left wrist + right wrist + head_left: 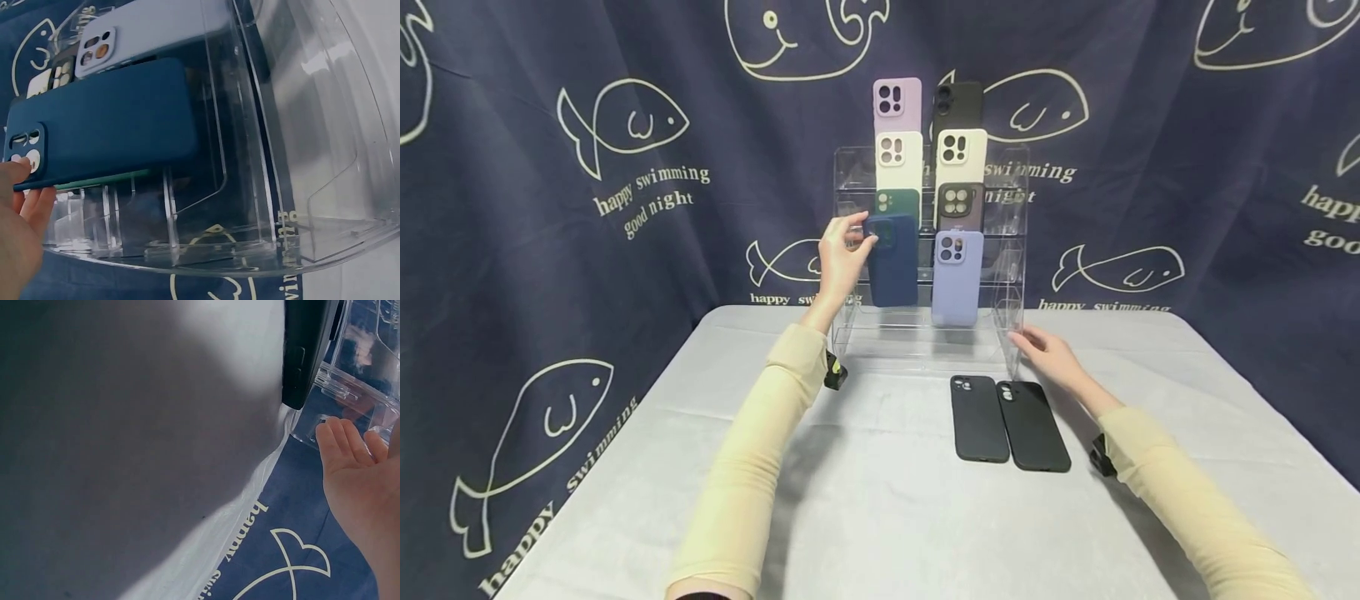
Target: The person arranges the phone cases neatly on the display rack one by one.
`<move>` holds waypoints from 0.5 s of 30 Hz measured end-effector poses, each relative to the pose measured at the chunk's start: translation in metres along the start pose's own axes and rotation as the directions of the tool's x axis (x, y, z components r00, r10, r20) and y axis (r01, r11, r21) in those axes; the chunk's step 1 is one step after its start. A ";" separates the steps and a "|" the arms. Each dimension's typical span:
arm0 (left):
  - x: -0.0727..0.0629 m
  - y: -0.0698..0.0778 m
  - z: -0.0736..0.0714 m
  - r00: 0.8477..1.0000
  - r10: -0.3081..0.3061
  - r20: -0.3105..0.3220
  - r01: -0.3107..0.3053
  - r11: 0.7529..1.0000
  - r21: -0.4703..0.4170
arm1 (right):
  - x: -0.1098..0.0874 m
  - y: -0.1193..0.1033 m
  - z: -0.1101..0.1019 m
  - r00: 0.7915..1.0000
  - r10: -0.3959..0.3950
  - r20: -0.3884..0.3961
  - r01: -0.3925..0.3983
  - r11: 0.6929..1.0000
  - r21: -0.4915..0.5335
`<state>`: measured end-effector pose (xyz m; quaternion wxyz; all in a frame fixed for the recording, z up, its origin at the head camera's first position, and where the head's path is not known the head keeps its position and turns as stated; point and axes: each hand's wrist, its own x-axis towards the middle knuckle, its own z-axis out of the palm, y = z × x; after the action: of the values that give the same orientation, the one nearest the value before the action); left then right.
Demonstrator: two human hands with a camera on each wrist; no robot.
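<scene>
My left hand [844, 254] pinches a dark blue phone case [895, 271] at its upper left edge, near the camera cutout. In the left wrist view, the same case [112, 122] lies across the tiers of a clear stepped display stand [250, 125], with thumb and fingers at its camera end. Behind it in the head view, a green case [907, 200] is partly covered. My right hand [1051, 357] is beside the stand's lower right side, its fingertips at the clear panel. The right wrist view shows that hand [356, 469] with fairly straight fingers against the stand.
Other cases fill the stand's two columns: purple [908, 104], white [910, 172], black [967, 108], cream [973, 158], dark translucent [973, 215] and lavender [957, 292]. Two black cases [980, 421] lie on the white table [880, 517] before the stand. A navy curtain [700, 50] hangs behind.
</scene>
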<state>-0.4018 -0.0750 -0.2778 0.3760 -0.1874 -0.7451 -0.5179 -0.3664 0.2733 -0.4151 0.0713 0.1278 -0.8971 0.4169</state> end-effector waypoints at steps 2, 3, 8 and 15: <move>-0.001 -0.004 0.005 1.000 0.006 0.003 -0.006 1.000 0.003 | -0.001 0.000 -0.001 1.000 0.002 -0.002 -0.002 1.000 -0.006; -0.001 -0.005 0.006 1.000 0.009 0.008 -0.009 1.000 0.009 | -0.002 -0.001 -0.001 1.000 0.004 -0.001 -0.004 1.000 -0.010; -0.005 -0.014 0.012 0.999 0.006 0.045 -0.008 0.999 0.046 | -0.002 -0.001 0.000 1.000 0.009 0.004 -0.009 1.000 0.001; -0.009 -0.025 0.018 0.997 -0.017 0.073 0.010 0.996 0.092 | 0.000 0.002 0.000 1.000 0.001 -0.004 -0.001 1.000 0.001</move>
<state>-0.4194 -0.0673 -0.3033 0.3528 -0.1840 -0.7829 -0.4783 -0.3669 0.2748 -0.4163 0.0726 0.1265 -0.8967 0.4179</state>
